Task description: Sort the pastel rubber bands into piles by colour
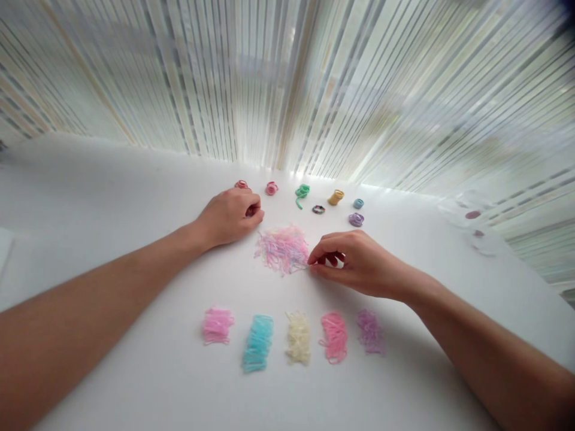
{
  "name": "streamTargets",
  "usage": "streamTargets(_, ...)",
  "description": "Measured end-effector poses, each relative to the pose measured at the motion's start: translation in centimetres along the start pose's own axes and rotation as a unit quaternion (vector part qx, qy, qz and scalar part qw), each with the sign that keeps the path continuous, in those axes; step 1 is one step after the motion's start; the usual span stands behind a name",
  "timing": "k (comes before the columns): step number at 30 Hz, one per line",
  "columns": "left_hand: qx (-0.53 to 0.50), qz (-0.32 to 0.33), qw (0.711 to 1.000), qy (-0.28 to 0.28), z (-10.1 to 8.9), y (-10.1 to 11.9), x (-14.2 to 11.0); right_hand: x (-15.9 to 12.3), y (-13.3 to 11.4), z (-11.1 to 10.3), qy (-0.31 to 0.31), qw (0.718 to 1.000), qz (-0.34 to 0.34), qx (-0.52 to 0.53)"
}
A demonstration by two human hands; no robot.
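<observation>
Head view: on the smooth white table (148, 383), note left hand (232, 213) curled, any hold impossible to tell; right hand (353, 260) at the right edge of the tangled pile of pastel-pink, rubbery-looking strands (283, 246), pinching one thin pale strand (305, 267). Likely light, soft, stretchy; best taken by loose ends.

pass: between pile (283, 248) and bundles (299, 338) | blocks: curtain (265, 78); right, probably transparent container (480, 225)

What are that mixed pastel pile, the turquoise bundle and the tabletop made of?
Mixed pile: perhaps soft rubber or thin plastic; its fine, loose strands look slightly translucent.
Turquoise bundle: likely similar, maybe faintly shiny, its loops lying side by side; yarn can't be ruled out.
Tabletop: perhaps painted or laminated; smooth, matt white, no visible grain.
</observation>
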State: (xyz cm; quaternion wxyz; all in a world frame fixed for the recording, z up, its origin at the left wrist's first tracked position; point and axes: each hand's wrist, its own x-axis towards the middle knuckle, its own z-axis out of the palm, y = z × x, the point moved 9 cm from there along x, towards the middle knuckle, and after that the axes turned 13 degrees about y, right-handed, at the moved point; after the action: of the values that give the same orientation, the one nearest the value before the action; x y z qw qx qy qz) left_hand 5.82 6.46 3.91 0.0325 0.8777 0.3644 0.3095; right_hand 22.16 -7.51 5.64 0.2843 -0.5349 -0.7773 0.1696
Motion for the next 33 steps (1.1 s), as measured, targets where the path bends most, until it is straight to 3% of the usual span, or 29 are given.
streamTargets(5,-0.001,0.004,1.0,-0.001,0.0,0.0,0.0,0.0,-0.3,0.2,0.004,1.0,-0.016,-0.003)
streamTargets(25,-0.015,0.001,1.0,0.0,0.1,-0.3,-0.1,0.1,-0.4,1.0,0.012,0.999,0.035,-0.038)
streamTargets(33,-0.013,0.007,1.0,0.004,0.1,-0.3,0.0,0.4,-0.6,-0.6,0.041,0.996,0.014,-0.076)
